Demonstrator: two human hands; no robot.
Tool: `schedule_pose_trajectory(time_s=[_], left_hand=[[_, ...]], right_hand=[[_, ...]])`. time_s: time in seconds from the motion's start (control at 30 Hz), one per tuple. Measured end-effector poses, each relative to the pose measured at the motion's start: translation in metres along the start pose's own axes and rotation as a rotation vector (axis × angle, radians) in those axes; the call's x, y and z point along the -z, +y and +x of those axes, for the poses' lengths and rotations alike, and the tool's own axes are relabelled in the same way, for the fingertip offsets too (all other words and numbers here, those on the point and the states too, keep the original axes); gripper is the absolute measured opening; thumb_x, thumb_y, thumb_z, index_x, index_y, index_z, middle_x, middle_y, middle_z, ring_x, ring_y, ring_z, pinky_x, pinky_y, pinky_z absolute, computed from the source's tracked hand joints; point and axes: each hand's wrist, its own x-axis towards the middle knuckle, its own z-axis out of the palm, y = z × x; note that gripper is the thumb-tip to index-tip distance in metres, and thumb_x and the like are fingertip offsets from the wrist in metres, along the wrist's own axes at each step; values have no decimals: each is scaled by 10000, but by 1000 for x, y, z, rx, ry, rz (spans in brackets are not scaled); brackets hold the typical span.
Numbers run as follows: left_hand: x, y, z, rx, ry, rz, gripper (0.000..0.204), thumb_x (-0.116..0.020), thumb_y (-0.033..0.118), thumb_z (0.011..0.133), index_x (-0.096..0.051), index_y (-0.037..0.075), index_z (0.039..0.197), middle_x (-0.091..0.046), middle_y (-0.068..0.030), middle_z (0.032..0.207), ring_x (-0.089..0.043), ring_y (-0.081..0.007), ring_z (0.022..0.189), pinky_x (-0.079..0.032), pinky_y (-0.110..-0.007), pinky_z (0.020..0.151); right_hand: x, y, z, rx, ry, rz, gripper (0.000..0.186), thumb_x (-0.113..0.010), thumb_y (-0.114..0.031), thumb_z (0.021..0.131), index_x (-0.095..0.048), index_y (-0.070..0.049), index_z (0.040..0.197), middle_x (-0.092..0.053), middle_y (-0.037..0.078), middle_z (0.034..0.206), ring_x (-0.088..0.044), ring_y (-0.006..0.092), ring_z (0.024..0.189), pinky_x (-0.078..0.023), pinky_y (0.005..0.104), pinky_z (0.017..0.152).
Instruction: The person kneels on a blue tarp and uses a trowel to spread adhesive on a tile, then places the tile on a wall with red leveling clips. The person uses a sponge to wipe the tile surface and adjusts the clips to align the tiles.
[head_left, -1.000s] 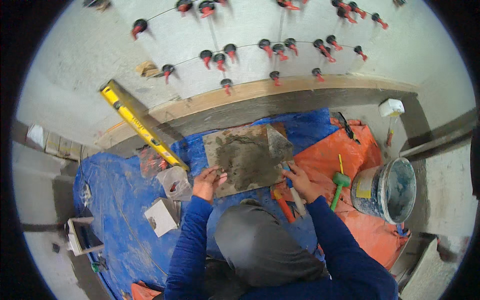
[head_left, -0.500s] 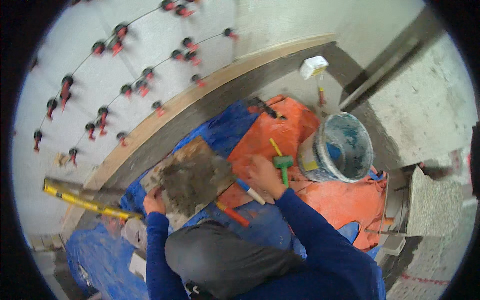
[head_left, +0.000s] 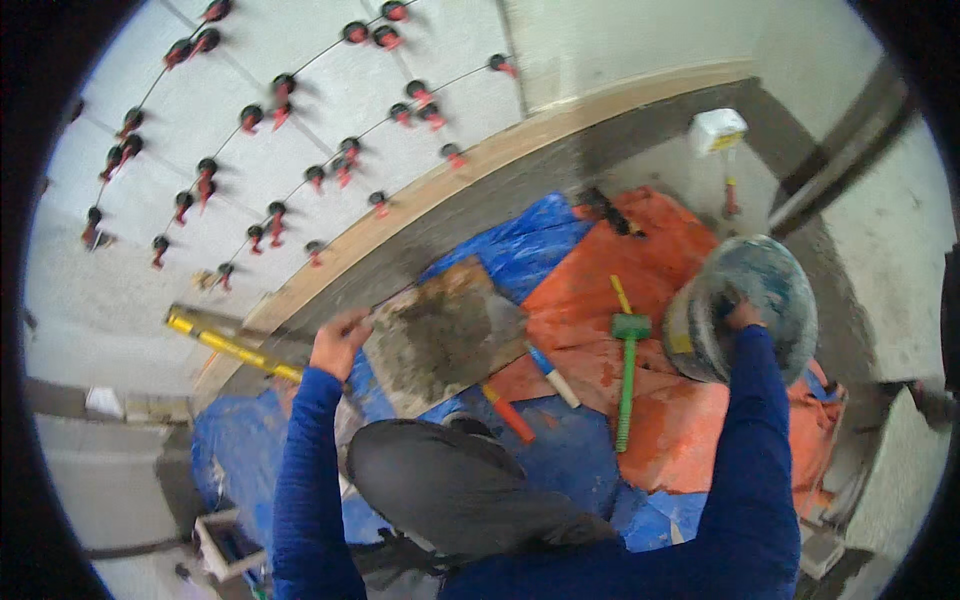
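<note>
Well, my left hand [head_left: 338,345] has its fingers loosely open just beside the smeared slab [head_left: 398,385]; my right hand [head_left: 743,315] is inside the bucket [head_left: 684,335], grip hidden, so I can't tell; best reach in steadily, wrist clear.

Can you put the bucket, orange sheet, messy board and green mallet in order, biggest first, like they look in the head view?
1. Orange sheet
2. Bucket and messy board: they look about alike, so I can't rank these two
3. Green mallet
</note>
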Motion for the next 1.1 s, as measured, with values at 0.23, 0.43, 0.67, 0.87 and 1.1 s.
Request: schedule_pose_trajectory(time_s=[0.23, 0.43, 0.67, 0.87, 1.1], left_hand=[[-2, 128, -4, -70, 37, -491, 410, -654, 203, 966, -625, -7, 1316, -691, -91, 1175, -641, -186, 1060, -509, -334, 914], [-88, 148, -23, 46, -119, -1142, 455, -633, 235, 997, -563, 5, 1383, -606, -130, 1344, -639, -261, 1152, -534, -404, 951], [-151, 117, -12, 149, -215, -617, 486, -650, 311, 997, -584, -1, 1363, -643, -93, 1248, -660, -211, 1072, -559, -346, 838], [-187, 158, -16, -115, -292, -573, 372, -642, 223, 998, -640, 0, 1295, -676, -84, 1172, -645, -171, 1064, -534, -313, 888], [-294, 297, -32, -480, -617, -489, 327, -605, 174, 1002, -640, 22, 1289, -653, -97, 1255, -613, -202, 1153, -484, -333, 1011]], right_hand=[[-19, 5, 1, -76, -206, -122, 743, -676, -496, 878, -466, -196, 1524, -476, 146, 1549, -423, 338, 1452, -372, 526, 1138], [-25, 15, -6, 223, -69, 401, 655, -834, -317, 700, -645, -19, 1252, -638, 166, 1311, -629, 310, 1128, -495, 409, 983], [47, 15, -53, -25, -157, 838, 293, -656, -260, 813, -646, -24, 986, -640, 75, 901, -593, 234, 753, -486, 417, 658], [70, 23, -103, 1, -66, 1615, 188, -599, -197, 866, -657, -70, 991, -642, 59, 943, -626, 191, 858, -512, 377, 737], [86, 17, -120, 236, -34, 2082, 419, -551, -166, 932, -550, -84, 1343, -606, 91, 1307, -629, 259, 1119, -547, 433, 914]])
